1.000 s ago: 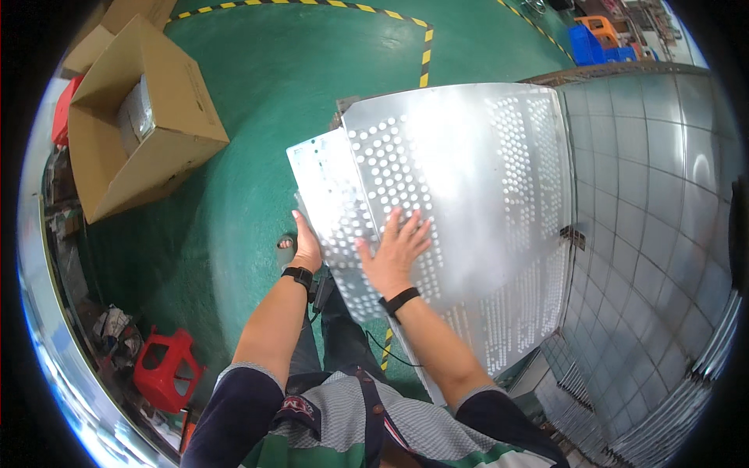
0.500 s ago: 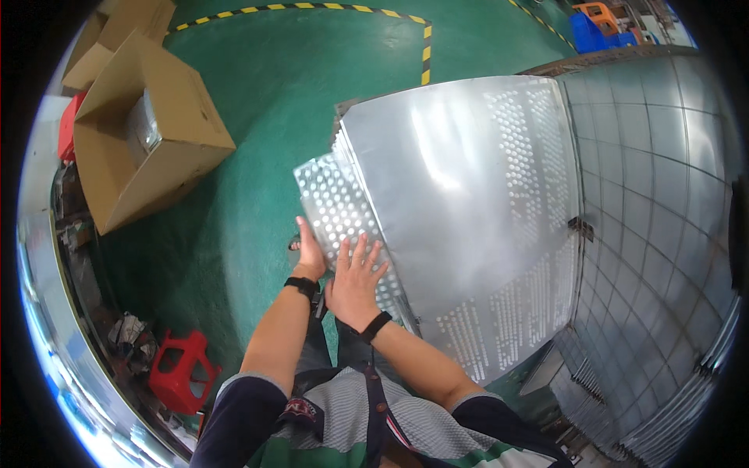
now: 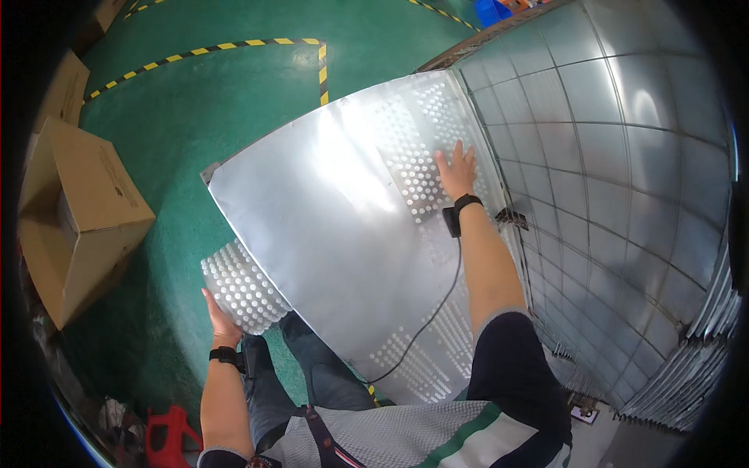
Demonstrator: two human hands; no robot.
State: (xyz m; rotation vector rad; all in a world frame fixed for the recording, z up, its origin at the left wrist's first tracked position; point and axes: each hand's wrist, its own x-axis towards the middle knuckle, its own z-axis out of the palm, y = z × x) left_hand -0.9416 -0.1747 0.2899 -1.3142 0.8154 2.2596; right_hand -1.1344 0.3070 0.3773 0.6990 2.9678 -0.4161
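Observation:
At the table's left edge, my left hand (image 3: pixel 221 318) supports a stack of clear sheets with round whitish dots (image 3: pixel 243 287). Its thumb points up along the outer side, and the other fingers are hidden under the stack. Across the metal tabletop (image 3: pixel 312 187), my right hand (image 3: pixel 457 173) is stretched out with fingers spread, over or on a group of similar dotted sheets (image 3: pixel 413 168). Whether its fingertips touch them I cannot tell. More dotted sheets (image 3: pixel 421 363) lie along the near part of the tabletop. A dark cable hangs from the band on my right wrist.
A tall metal panel with a wire grid (image 3: pixel 577 148) rises along the table's right side. On the green floor, an open cardboard box (image 3: pixel 101 183) stands to the left and a red stool (image 3: pixel 168 437) at the lower left. Yellow-black tape (image 3: pixel 226 47) marks the floor beyond.
My right hand has left the dotted stack at the table's left edge and reached across to the far right sheets. My left hand stays at the stack. The view has shifted right.

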